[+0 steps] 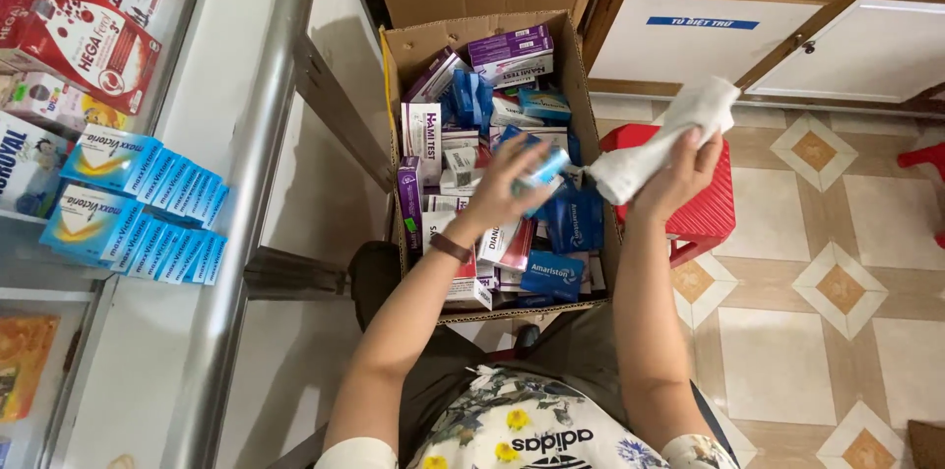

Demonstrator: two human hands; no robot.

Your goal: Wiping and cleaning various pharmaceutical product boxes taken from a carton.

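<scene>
An open cardboard box (583, 115) full of small medicine cartons in purple, blue and white stands on the floor in front of me. My left hand (507, 188) hovers over the box and grips a small light-blue carton (544, 170). My right hand (679, 174) is raised at the box's right edge and holds a crumpled white cloth (669, 134), whose lower end touches the blue carton.
A red plastic stool (711, 208) sits right of the box. A glass display case with a metal frame (246, 184) runs along the left, holding rows of blue cartons (138, 203) and red packages (79, 31). White cabinet doors (778, 46) stand behind on a tiled floor (817, 282).
</scene>
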